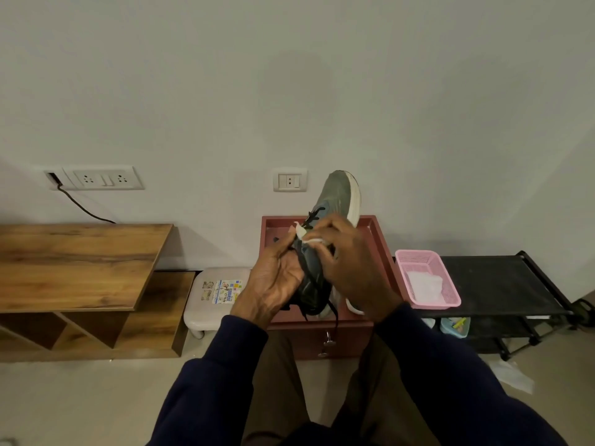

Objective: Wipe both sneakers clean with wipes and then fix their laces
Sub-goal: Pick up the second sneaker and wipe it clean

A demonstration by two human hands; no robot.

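A grey-green sneaker with a white sole and black laces is held up in the air, toe pointing up and away. My left hand grips its heel and collar from the left. My right hand presses a white wipe against the lace area, fingers curled round the wipe. A black lace end hangs down below the heel. Part of a second white-soled shoe shows behind my right wrist, mostly hidden.
A red-brown tray-topped cabinet stands below the sneaker. A pink basket holding white wipes sits on a black rack at right. A white stool and a wooden shelf unit are at left.
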